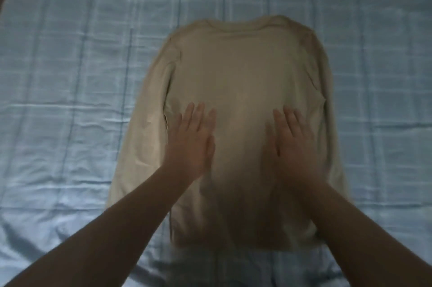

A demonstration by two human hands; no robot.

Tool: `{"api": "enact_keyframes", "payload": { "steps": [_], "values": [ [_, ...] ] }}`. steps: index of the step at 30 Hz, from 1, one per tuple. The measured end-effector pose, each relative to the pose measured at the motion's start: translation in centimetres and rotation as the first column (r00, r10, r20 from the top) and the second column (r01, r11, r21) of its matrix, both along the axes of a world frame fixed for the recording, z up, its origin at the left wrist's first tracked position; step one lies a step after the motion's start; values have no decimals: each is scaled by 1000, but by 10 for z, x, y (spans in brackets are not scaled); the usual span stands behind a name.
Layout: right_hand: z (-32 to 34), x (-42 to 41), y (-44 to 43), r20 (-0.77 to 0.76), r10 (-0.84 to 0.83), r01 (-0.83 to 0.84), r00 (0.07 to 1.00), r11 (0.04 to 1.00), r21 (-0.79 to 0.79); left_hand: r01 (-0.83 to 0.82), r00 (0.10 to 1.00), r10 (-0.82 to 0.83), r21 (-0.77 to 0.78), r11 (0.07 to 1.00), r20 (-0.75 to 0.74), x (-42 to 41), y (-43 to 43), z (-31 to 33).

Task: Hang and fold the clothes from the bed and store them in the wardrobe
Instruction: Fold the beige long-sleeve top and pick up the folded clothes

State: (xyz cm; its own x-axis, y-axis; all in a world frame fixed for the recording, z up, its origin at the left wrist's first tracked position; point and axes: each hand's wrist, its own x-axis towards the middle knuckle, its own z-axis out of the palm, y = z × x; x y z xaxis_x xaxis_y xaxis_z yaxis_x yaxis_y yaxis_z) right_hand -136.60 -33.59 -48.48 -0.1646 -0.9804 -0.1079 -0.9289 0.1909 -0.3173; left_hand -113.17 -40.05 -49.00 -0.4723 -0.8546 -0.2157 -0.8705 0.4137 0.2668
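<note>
Both hands lie flat with fingers straight and slightly spread, palms down on the body of a beige long-sleeved top: the left hand [190, 139] near the left side seam, the right hand [293, 144] toward the right, well apart from each other. Neither pinches any fabric.

Beneath everything, the bed's pale blue checked sheet [70, 76] fills the view, itself creased. On it the beige long-sleeved top [238, 69] is laid out with its neckline away from the person and its sleeves lying down along its sides.

This looks like smoothing before folding. To do it well, sweep outward from the centre toward the seams and hem, pressing lightly so the sheet under it doesn't bunch, then straighten the left sleeve [149, 128].
</note>
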Motion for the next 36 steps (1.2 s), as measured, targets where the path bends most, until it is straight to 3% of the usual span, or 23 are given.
{"api": "enact_keyframes", "payload": {
  "steps": [11,13,15,18,20,22,24,27,31,34,36],
  "values": [
    [-14,24,199,171,6,-12,985,999,35,-46,998,39,148,988,51,50,189,-17],
    [-10,18,215,239,-78,87,968,996,-26,-129,991,134,150,980,-24,51,209,-14],
    [-9,9,225,341,-262,300,903,952,-62,-260,955,277,149,954,-105,51,223,-12],
    [-10,-3,227,441,-590,588,676,793,159,-539,791,586,253,803,-177,52,231,-12],
    [-14,-10,225,425,-716,637,554,693,337,-658,646,744,370,656,-171,54,226,-11],
    [-16,-14,222,420,-761,642,494,645,413,-735,493,860,463,494,-135,57,220,-10],
    [-16,-19,218,356,-743,620,567,670,409,-759,447,894,509,405,-45,60,215,-10],
    [-17,-19,217,248,-668,548,701,728,412,-728,510,860,547,414,29,69,210,-13],
    [-11,-8,217,212,-530,460,821,834,304,-688,279,955,673,273,-102,93,212,-18],
    [-5,4,217,390,-538,444,748,841,308,-622,109,983,761,186,-150,112,218,-21],
    [-5,9,219,490,-620,526,612,783,333,-614,20,990,780,123,-141,121,221,-24]
  ]
}}
